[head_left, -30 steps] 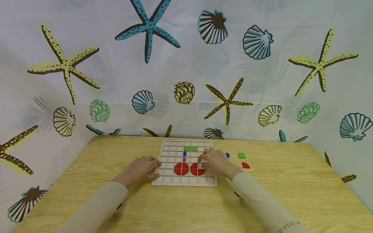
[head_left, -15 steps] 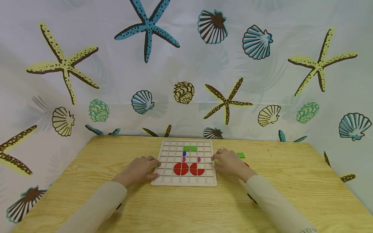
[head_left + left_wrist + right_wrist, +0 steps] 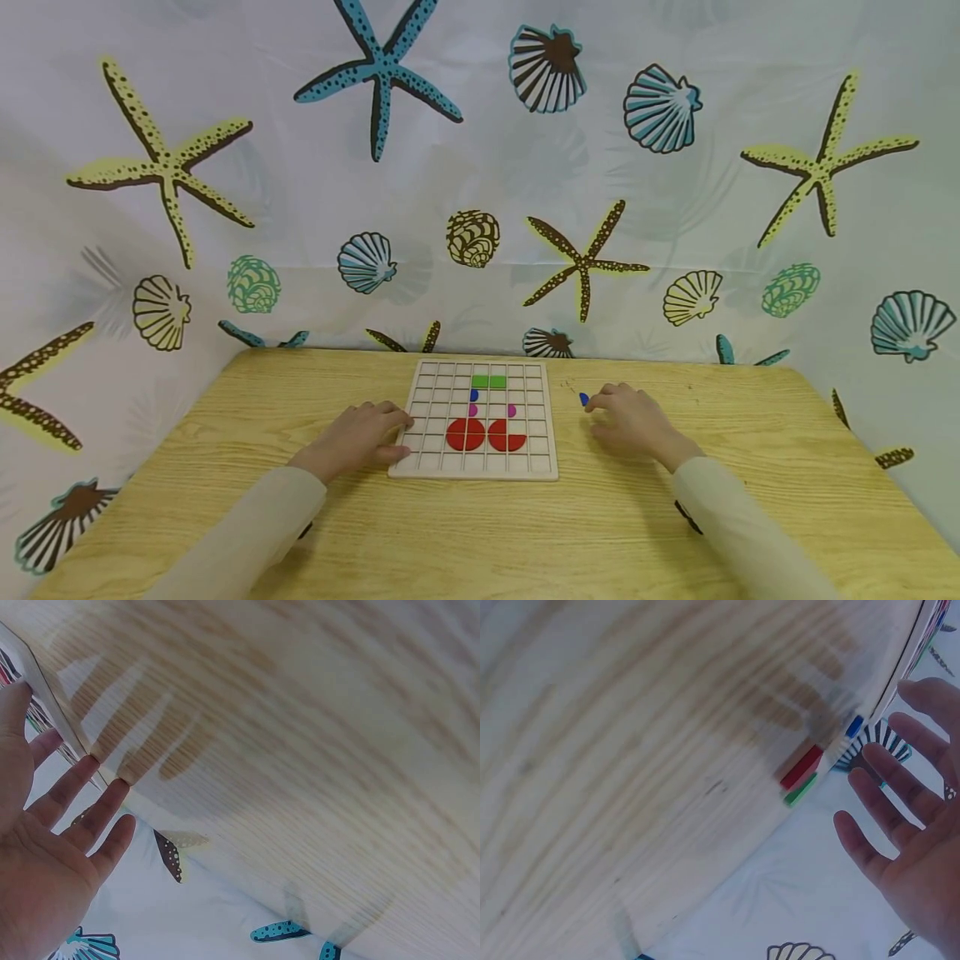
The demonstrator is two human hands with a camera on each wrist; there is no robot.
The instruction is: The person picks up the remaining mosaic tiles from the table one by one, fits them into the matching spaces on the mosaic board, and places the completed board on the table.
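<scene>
A white gridded board (image 3: 435, 465) lies on the wooden table. My left hand (image 3: 360, 437) rests at its left edge, fingers extended in the left wrist view. Flat pieces lie on the board: two green squares, a blue half-disc (image 3: 474, 396), two magenta half-discs, a full red disc (image 3: 458, 442) and a three-quarter red disc (image 3: 498, 442). Right of the board, my right hand (image 3: 633, 423) hovers with spread fingers and holds nothing. Its fingertips are close to a loose blue piece (image 3: 584, 400). A red piece (image 3: 801, 767) and a green piece (image 3: 801, 790) show in the right wrist view, hidden in the head view.
The wooden table (image 3: 420, 542) reaches back to a white cloth (image 3: 465, 317) printed with starfish and shells, which also hangs at both sides. Both forearms, in light sleeves, cross the table's front part.
My right hand has left the board and moved right over the loose pieces. A magenta half-disc and the three-quarter red disc came into view. The left hand stays put.
</scene>
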